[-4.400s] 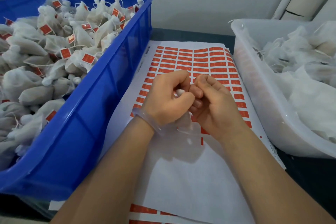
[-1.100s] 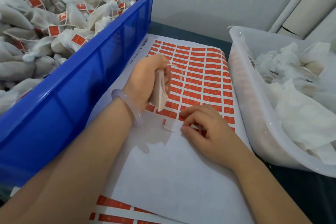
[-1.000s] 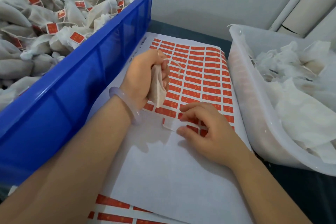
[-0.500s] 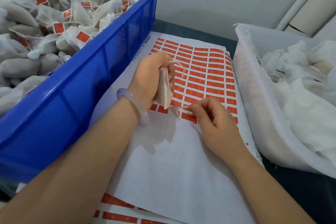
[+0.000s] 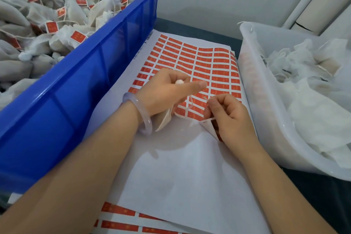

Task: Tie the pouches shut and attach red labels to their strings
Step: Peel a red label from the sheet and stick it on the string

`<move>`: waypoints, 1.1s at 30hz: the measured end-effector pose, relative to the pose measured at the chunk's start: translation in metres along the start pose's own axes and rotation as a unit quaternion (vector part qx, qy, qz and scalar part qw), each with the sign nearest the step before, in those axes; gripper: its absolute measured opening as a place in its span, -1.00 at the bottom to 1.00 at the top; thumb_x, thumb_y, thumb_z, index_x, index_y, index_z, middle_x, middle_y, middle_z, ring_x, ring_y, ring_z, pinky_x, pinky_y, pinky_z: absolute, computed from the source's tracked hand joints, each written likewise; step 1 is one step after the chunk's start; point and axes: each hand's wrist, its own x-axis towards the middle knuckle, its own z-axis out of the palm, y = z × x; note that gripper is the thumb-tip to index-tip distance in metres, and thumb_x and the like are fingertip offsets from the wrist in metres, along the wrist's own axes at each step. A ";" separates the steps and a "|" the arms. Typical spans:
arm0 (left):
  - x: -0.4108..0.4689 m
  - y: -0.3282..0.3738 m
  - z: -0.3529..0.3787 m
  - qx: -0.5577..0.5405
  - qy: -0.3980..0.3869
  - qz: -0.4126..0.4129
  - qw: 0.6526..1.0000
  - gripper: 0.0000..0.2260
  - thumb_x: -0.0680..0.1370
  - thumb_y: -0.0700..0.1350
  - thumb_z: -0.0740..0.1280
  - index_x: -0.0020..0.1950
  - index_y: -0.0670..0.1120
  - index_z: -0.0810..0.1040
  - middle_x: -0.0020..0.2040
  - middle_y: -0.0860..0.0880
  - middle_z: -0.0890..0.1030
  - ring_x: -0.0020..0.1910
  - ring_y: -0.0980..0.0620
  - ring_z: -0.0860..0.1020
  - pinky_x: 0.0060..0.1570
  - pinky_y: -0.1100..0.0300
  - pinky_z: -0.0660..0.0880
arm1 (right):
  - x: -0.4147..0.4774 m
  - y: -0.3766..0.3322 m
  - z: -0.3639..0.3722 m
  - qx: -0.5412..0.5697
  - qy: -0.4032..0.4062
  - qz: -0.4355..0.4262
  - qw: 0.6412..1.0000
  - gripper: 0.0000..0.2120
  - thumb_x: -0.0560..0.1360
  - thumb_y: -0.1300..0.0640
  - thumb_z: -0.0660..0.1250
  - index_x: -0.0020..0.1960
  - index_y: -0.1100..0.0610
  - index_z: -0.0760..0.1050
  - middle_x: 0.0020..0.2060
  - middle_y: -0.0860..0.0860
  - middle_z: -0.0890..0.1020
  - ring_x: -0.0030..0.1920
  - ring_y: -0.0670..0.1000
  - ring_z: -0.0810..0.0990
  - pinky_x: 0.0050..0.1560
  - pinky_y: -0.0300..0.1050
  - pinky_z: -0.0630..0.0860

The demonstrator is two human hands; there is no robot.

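Label sheets (image 5: 199,59) cover the table (image 5: 190,27). Left hand (image 5: 163,91) grips the pouch (image 5: 164,119), likely soft and light, at nine o'clock from the right hand (image 5: 229,118), which pinches its limp string (image 5: 188,107). The neck seems the surest hold.

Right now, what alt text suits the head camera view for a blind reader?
A left hand grips a white pouch while the right hand pinches its string above a sheet of red labels. A blue bin sits left, a clear bin right.

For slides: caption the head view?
Left hand grips a pouch; right hand pinches its string and a peeled label above the label sheet.
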 end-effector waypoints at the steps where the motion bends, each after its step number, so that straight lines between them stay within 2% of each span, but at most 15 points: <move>1: 0.000 -0.002 0.001 0.048 -0.007 0.009 0.999 -0.77 0.47 0.03 0.37 -0.29 -0.09 0.55 -0.43 0.19 0.59 -0.40 0.28 0.58 -0.47 0.45 0.42 | 0.000 0.000 0.000 -0.001 0.007 0.003 1.000 -0.85 0.57 0.07 0.20 -0.08 0.11 0.49 -0.27 -0.12 0.64 -0.22 -0.22 0.61 -0.24 -0.44 0.49; 3: 0.000 -0.006 0.004 0.115 -0.012 0.024 0.993 -0.75 0.46 0.04 0.38 -0.37 -0.03 0.52 -0.48 0.13 0.51 -0.44 0.24 0.51 -0.48 0.50 0.37 | 0.000 0.002 -0.001 -0.011 0.018 0.008 1.000 -0.84 0.58 0.03 0.18 -0.07 0.07 0.48 -0.24 -0.08 0.63 -0.22 -0.14 0.63 -0.20 -0.32 0.56; 6: -0.002 -0.006 0.005 0.212 -0.017 0.079 0.974 -0.85 0.42 0.05 0.40 -0.34 0.11 0.54 -0.39 0.17 0.55 -0.32 0.27 0.52 -0.42 0.48 0.39 | -0.001 0.003 0.000 -0.032 0.028 -0.001 0.999 -0.84 0.58 0.02 0.17 -0.06 0.05 0.48 -0.20 -0.06 0.63 -0.25 -0.16 0.63 -0.26 -0.41 0.52; 8: -0.005 -0.004 0.004 0.260 -0.043 0.107 0.959 -0.95 0.40 0.06 0.41 -0.25 0.17 0.57 -0.35 0.20 0.56 -0.23 0.28 0.53 -0.35 0.44 0.40 | -0.002 0.002 0.000 -0.012 0.028 -0.004 1.000 -0.83 0.59 0.05 0.16 -0.07 0.09 0.47 -0.29 -0.01 0.63 -0.35 -0.12 0.63 -0.32 -0.41 0.50; 12: -0.010 -0.003 0.002 0.308 -0.107 0.104 0.940 -0.94 0.41 0.00 0.44 -0.14 0.08 0.66 -0.25 0.18 0.61 -0.19 0.23 0.55 -0.25 0.42 0.51 | -0.002 0.001 0.000 0.023 0.040 0.002 0.999 -0.80 0.61 0.05 0.12 -0.06 0.15 0.43 -0.33 0.01 0.63 -0.41 -0.03 0.63 -0.31 -0.28 0.56; 16: -0.013 -0.001 0.003 0.374 -0.146 0.099 0.910 -0.86 0.43 0.01 0.43 -0.04 0.07 0.67 -0.15 0.13 0.65 -0.17 0.17 0.59 -0.16 0.44 0.50 | -0.002 0.001 0.000 0.012 0.045 -0.010 0.999 -0.80 0.60 0.03 0.13 -0.09 0.10 0.44 -0.31 -0.04 0.62 -0.36 -0.10 0.62 -0.26 -0.35 0.53; 19: -0.012 0.001 0.005 0.420 -0.129 0.113 0.891 -0.79 0.44 0.06 0.40 0.04 0.07 0.66 -0.10 0.10 0.66 -0.18 0.13 0.57 -0.10 0.34 0.52 | -0.004 0.000 0.002 0.007 0.053 -0.029 0.998 -0.83 0.59 0.03 0.14 -0.11 0.05 0.43 -0.28 -0.09 0.61 -0.32 -0.13 0.61 -0.28 -0.41 0.50; 21: -0.011 0.001 0.005 0.434 -0.117 0.115 0.886 -0.77 0.45 0.08 0.39 0.07 0.08 0.64 -0.05 0.10 0.65 -0.15 0.12 0.57 -0.04 0.29 0.52 | -0.007 0.000 0.003 -0.013 0.066 -0.056 0.996 -0.84 0.55 -0.06 0.16 -0.12 -0.01 0.42 -0.25 -0.16 0.60 -0.23 -0.17 0.61 -0.24 -0.46 0.48; 24: -0.013 0.000 0.007 0.427 -0.143 0.104 0.887 -0.74 0.46 0.05 0.38 0.14 0.07 0.62 0.06 0.10 0.64 0.01 0.10 0.59 0.07 0.30 0.47 | -0.009 0.000 -0.001 -0.024 0.095 -0.066 0.993 -0.78 0.41 -0.20 0.18 -0.09 -0.08 0.40 -0.22 -0.23 0.60 -0.16 -0.26 0.61 -0.27 -0.51 0.45; 27: -0.013 -0.001 0.008 0.411 -0.158 0.106 0.891 -0.75 0.47 0.02 0.38 0.14 0.07 0.62 0.09 0.13 0.63 0.07 0.12 0.57 0.02 0.45 0.35 | -0.006 0.003 -0.008 -0.053 0.083 -0.041 0.994 -0.89 0.45 -0.08 0.32 -0.08 -0.14 0.39 -0.18 -0.33 0.56 -0.14 -0.42 0.54 -0.33 -0.59 0.38; 29: -0.012 -0.003 0.007 0.405 -0.153 0.105 0.895 -0.77 0.47 0.01 0.39 0.12 0.07 0.63 0.09 0.13 0.63 0.07 0.12 0.57 -0.04 0.51 0.31 | -0.005 0.006 -0.010 -0.085 0.073 -0.045 0.993 -0.83 0.44 0.01 0.39 -0.10 -0.19 0.40 -0.22 -0.38 0.53 -0.15 -0.47 0.51 -0.33 -0.62 0.36; 33: -0.012 -0.004 0.005 0.372 -0.165 0.095 0.909 -0.80 0.47 -0.02 0.40 0.09 0.06 0.65 0.06 0.14 0.64 0.06 0.14 0.57 0.00 0.48 0.35 | -0.003 0.006 -0.012 -0.075 0.073 -0.036 0.994 -0.92 0.44 0.03 0.39 -0.14 -0.13 0.51 -0.17 -0.36 0.54 -0.16 -0.49 0.50 -0.34 -0.63 0.36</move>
